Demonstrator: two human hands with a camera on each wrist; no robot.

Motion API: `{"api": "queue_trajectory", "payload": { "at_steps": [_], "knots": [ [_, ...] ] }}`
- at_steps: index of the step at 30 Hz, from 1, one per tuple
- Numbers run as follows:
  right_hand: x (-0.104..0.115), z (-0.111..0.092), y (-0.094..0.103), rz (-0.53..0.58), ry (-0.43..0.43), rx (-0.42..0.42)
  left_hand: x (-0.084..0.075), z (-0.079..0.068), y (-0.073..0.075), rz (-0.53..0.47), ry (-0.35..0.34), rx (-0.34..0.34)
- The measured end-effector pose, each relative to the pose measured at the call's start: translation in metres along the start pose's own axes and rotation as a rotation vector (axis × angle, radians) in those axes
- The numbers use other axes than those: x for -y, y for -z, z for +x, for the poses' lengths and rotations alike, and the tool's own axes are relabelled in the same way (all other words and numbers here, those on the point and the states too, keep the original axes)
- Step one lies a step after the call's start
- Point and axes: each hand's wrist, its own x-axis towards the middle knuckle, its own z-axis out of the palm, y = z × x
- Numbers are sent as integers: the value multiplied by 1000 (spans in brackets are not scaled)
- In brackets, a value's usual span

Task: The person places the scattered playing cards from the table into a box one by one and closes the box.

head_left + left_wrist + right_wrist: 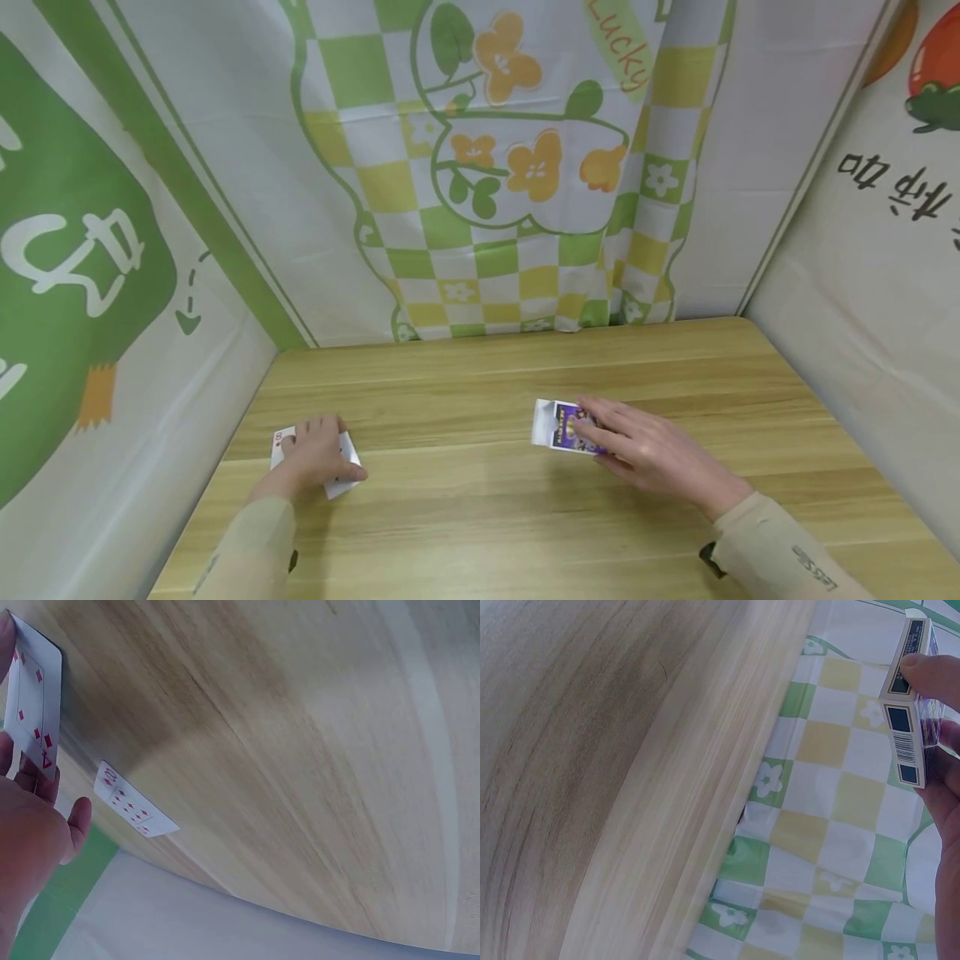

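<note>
My left hand (313,454) is low over the table's left side and grips playing cards (36,694) by their edges. The front one shows red diamonds; how many are in the grip I cannot tell. Below and apart from them, another diamond card (135,806) lies face up on the wood. Towards the right, my right hand (648,446) holds a purple-and-white card box (564,425) above the table. Its white end flap (543,423) stands out at the left. In the right wrist view the thumb presses the box's narrow side, above a barcode end (905,746).
Both hands are over a wood-grain table (450,517). Behind its far edge hangs a green and yellow checked curtain (495,258). Printed cloth walls stand on the left (225,300) and right (847,283).
</note>
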Motion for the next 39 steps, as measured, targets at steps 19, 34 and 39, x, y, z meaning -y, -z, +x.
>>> {"api": "queue_trajectory", "payload": {
  "at_steps": [19,34,39],
  "knots": [
    [1,0,0,13,-24,38,-25,-3,21,-56,-75,-26],
    [1,-1,1,35,-30,51,-41,-3,35,-8,-125,-46],
    [0,-2,1,39,-32,49,-41,-3,36,-14,-150,-65]
  ]
}}
